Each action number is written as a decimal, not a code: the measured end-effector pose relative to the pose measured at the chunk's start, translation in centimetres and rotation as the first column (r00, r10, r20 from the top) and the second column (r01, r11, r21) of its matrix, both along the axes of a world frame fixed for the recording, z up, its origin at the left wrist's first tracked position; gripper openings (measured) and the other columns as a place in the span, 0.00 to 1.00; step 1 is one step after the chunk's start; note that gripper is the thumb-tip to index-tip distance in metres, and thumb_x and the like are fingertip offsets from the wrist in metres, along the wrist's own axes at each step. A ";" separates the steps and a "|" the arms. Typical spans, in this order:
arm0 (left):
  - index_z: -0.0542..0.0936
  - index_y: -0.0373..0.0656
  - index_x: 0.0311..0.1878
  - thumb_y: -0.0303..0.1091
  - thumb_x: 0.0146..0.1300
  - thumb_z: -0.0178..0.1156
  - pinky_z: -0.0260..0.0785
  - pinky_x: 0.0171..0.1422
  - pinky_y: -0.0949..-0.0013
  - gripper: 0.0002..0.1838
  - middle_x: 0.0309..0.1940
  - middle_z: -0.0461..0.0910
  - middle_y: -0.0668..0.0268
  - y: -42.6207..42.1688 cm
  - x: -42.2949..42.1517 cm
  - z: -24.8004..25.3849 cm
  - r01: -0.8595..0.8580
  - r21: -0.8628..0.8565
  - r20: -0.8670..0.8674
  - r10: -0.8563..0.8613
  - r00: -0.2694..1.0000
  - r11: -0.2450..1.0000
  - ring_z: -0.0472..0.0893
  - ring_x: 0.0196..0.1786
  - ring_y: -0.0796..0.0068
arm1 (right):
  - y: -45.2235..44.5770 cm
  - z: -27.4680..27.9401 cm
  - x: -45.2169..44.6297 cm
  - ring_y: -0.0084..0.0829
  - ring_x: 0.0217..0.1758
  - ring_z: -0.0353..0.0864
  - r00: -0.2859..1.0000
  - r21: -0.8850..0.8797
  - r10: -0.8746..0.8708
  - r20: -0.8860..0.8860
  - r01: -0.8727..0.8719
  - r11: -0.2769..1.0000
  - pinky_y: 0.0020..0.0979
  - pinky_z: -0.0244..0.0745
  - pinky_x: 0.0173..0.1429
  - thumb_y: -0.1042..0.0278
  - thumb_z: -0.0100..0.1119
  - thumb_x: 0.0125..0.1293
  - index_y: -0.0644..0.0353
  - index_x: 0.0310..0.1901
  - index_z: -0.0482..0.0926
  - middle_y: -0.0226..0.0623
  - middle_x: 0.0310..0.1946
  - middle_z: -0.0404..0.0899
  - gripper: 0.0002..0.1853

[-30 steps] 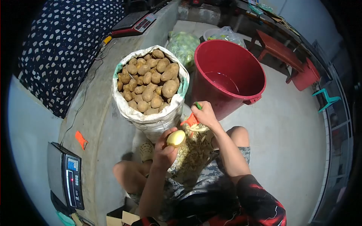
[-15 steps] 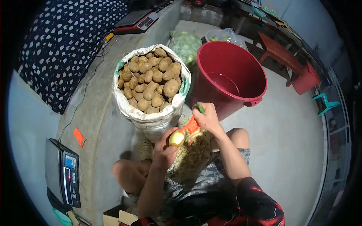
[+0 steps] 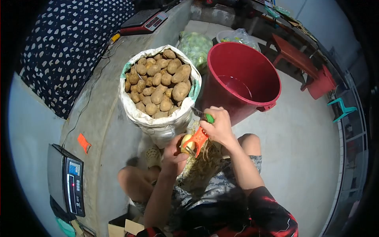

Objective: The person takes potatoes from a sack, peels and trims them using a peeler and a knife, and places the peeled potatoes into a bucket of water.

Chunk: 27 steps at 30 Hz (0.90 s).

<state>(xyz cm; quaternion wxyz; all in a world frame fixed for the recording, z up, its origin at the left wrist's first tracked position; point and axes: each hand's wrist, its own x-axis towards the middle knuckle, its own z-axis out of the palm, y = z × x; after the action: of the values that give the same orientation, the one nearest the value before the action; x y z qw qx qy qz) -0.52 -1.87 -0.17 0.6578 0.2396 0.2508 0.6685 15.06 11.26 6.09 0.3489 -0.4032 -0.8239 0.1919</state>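
My left hand (image 3: 172, 157) is closed around a pale, peeled-looking potato (image 3: 187, 142). An orange peeler (image 3: 199, 137) is gripped in my right hand (image 3: 219, 125), its blade end at the potato's right side. The same hand also holds a knife (image 3: 209, 118) with a green handle, its dark blade pointing up and left. Below both hands, a heap of peelings (image 3: 199, 168) lies between my legs. Just beyond them stands a white sack (image 3: 136, 113) full of unpeeled potatoes (image 3: 160, 85).
A large red tub (image 3: 221, 94) with some liquid at its bottom stands right of the sack. Behind are bagged green vegetables (image 3: 194, 46) and a red-brown bench (image 3: 294, 57). On the left ledge lie another orange peeler (image 3: 83, 143) and a digital scale (image 3: 74, 181).
My right hand has turned, so the peeler is now tilted more steeply against the potato and the knife blade shows. The potato has rotated slightly in my left hand.
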 end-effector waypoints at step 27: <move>0.66 0.35 0.65 0.28 0.44 0.73 0.68 0.65 0.63 0.42 0.54 0.74 0.62 0.0 0.2 -0.1 0.017 0.071 0.051 -0.020 0.999 0.997 0.75 0.58 0.67 | 1.8 -2.2 -0.1 0.49 0.18 0.71 0.977 -0.424 -0.077 -0.198 -0.014 0.905 0.41 0.67 0.28 0.59 0.58 0.52 0.68 0.20 0.73 0.49 0.14 0.70 0.17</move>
<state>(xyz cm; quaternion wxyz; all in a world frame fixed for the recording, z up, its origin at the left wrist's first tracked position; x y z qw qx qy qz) -0.28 -1.83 -0.23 0.6613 0.2477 0.2080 0.6768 14.94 13.06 3.92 0.3412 -0.4599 -0.7146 0.4018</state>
